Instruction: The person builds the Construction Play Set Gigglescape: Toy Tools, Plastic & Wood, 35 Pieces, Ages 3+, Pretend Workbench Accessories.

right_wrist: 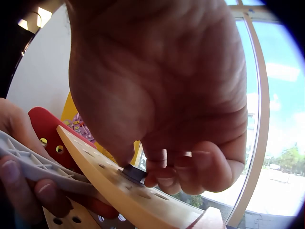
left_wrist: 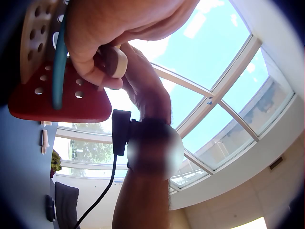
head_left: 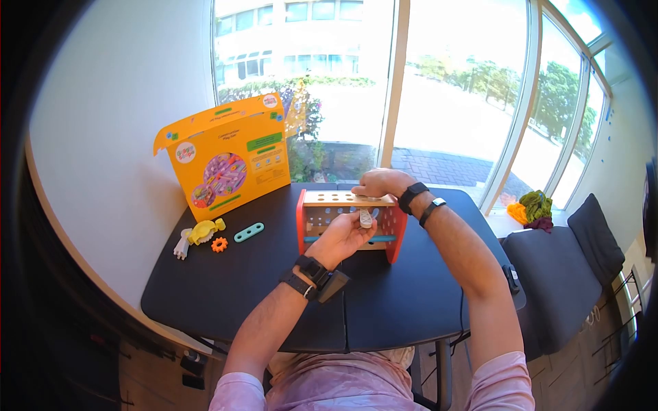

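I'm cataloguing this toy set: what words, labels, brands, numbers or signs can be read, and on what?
Orange box, heading: possibly "Construction Play Box", but too blurred to confirm.
Round logos on the box: too small to read.
Green labels on the box: too small to read.
Toy frame: no legible text.

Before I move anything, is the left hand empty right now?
No, the left hand holds a light grey piece in front of the red-sided toy bench.

Holed board (right_wrist: 143,210): wd, smooth, matt; ribbed piece (right_wrist: 47,168): matt plast.; box (head_left: 264,171): cardbd.
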Tool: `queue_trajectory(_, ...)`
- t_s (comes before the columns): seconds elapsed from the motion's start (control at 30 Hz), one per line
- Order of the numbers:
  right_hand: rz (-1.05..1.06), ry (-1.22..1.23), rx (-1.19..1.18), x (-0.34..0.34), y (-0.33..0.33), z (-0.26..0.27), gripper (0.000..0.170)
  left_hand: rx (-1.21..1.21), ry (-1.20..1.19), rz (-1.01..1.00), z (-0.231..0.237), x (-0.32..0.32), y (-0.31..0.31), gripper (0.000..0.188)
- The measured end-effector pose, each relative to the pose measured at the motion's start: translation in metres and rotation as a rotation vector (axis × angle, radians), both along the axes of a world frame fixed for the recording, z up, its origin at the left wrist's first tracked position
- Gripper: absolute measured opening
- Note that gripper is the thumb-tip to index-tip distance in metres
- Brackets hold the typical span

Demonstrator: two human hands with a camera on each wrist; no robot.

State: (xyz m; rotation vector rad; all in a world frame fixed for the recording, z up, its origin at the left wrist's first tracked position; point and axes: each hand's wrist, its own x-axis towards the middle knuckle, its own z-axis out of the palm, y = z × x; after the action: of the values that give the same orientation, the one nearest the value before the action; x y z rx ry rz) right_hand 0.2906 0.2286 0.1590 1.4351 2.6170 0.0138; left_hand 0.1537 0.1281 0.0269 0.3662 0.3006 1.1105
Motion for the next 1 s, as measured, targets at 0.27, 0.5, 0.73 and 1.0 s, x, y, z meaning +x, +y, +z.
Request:
queue_trajectory(0.27,0.071,0.281,0.138,0.03,-0.079,0.026,0.065,0.036,0.11,-0.06,0.003,-0.008,-0.042,0.028)
queue_trajectory(0.5,0.053,0.605,-0.018,0.072,-0.177,-0.016,0.062,0.251,0.341,-0.03,0.022,-0.013,-0.108,0.032)
queue_trajectory(0.73,0.01,0.914,-0.112,0.071,-0.218,-0.055,0.052,0.452,0.605,0.101,0.033,0.0,-0.135,0.03)
queue_trajectory(1.0,0.061,1.245,-0.322,0.067,-0.224,-0.065,0.035,0.565,0.665,0.171,0.04,-0.014,-0.135,0.024)
